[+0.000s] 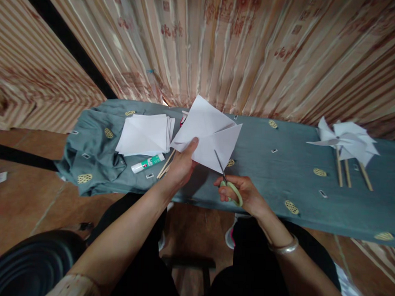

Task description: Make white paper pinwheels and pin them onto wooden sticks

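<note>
My left hand (182, 164) grips a square sheet of white paper (205, 122) by its near left edge, thumb on top. Cuts run inward on the sheet, one from the right side and another near the left corner. In my right hand (240, 190) is a pair of scissors (233, 193) with light green handles, fingers through the loops. Their blades lie at the sheet's near right edge, and the paper hides part of them. Left of the sheet rests a stack of white paper (145, 134), with a green and white glue stick (147, 163) just in front of it.
Thin wooden sticks (166, 164) lie partly under the held sheet. Several white paper pinwheels (345, 139) on wooden sticks lie at the right of the narrow table with its grey-green cloth (268, 187). A patterned curtain (222, 47) hangs behind. A dark round stool (29, 263) stands at lower left.
</note>
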Demonstrator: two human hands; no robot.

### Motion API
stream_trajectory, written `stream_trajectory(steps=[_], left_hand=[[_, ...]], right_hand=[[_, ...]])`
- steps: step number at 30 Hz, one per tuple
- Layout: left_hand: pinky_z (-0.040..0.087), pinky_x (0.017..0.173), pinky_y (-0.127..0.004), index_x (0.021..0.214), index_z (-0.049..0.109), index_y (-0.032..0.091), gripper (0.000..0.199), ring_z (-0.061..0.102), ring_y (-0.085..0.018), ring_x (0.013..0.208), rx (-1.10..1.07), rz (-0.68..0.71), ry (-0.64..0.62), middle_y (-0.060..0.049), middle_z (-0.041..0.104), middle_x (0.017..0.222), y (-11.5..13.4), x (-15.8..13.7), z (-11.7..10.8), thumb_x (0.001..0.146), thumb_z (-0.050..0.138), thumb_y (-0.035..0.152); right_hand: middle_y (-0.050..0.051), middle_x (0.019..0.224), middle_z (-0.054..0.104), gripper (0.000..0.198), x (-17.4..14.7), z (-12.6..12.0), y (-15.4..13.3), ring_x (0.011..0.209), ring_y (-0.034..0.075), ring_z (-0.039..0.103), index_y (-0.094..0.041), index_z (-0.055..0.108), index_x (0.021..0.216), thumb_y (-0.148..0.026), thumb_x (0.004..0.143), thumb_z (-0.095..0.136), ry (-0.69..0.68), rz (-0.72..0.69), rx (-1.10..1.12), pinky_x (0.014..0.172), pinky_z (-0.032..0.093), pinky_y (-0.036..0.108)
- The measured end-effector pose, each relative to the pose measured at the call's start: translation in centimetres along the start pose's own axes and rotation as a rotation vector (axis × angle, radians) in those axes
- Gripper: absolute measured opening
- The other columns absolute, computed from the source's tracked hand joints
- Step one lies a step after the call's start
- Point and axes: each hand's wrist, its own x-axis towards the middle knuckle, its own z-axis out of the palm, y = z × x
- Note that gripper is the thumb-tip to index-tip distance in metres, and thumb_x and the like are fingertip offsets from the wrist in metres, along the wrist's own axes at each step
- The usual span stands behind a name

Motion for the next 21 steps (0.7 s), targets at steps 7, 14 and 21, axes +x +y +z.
stream_trajectory(steps=[7,14,21], left_hand=[[0.047,0.104,-0.037,0.111,0.065,0.015,0.024,0.06,-0.023,0.121,0.016,0.004,-0.039,-0.01,0.072,0.115,-0.06,-0.3,0.02,0.087,0.061,0.02],[0.048,0.103,-0.04,0.118,0.062,0.018,0.033,0.058,-0.026,0.124,0.016,-0.016,-0.056,-0.01,0.069,0.123,-0.18,-0.53,-0.07,0.086,0.065,0.023],[0.048,0.101,-0.041,0.115,0.063,0.019,0.032,0.06,-0.027,0.121,0.002,-0.013,-0.028,-0.01,0.069,0.123,-0.17,-0.44,-0.08,0.084,0.067,0.022]], right_hand=[[-0.001,0.053,0.061,0.051,-0.02,0.03,-0.22,0.048,0.009,0.053,-0.016,0.069,0.074,-0.061,0.055,0.083,-0.009,-0.005,-0.003,0.048,0.041,0.022],[-0.001,0.052,0.061,0.053,0.09,0.05,-0.01,0.047,0.009,0.052,-0.016,0.069,0.074,-0.063,0.055,0.082,0.01,-0.018,0.005,0.046,0.04,0.022],[-0.001,0.051,0.059,0.052,0.12,-0.01,0.12,0.047,0.009,0.051,-0.015,0.07,0.074,-0.062,0.056,0.082,0.011,-0.015,-0.018,0.046,0.04,0.022]])
